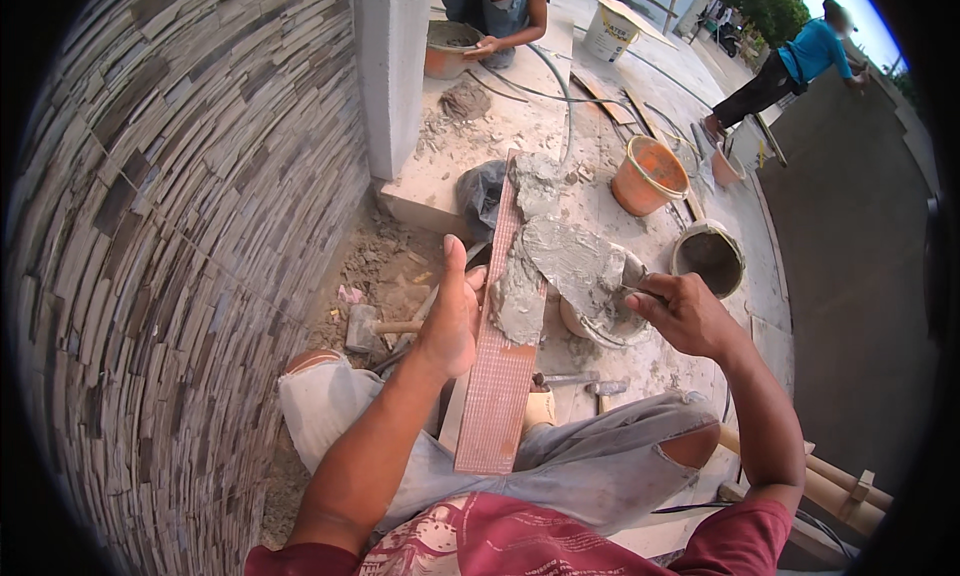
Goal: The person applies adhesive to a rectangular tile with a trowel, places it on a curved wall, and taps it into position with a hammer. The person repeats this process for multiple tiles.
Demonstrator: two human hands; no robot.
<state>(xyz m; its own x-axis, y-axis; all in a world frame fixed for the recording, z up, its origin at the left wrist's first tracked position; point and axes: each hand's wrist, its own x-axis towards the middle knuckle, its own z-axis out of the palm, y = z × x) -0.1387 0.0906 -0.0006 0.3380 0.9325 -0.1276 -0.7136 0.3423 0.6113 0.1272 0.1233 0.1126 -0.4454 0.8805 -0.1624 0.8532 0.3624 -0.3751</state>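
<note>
A long, narrow reddish tile strip [497, 406] with a gridded back slants across my lap, its far half coated in wet grey mortar [522, 296]. My left hand [455, 311] holds it at its left edge, thumb raised and the other fingers partly hidden behind the tile. My right hand [690, 311] is closed round the handle of a trowel [632, 272]. Mortar covers most of the trowel's blade, which touches the coated part of the tile. Beneath the trowel stands a bucket of mortar [612, 328], partly hidden by it.
A stone-clad wall [190, 256] rises at my left, beside a white pillar [393, 76]. A mallet [365, 328] and a hammer [606, 387] lie near my legs. Ahead are an orange bucket [648, 181] and a mortar bucket [708, 256]. Two other people work farther off.
</note>
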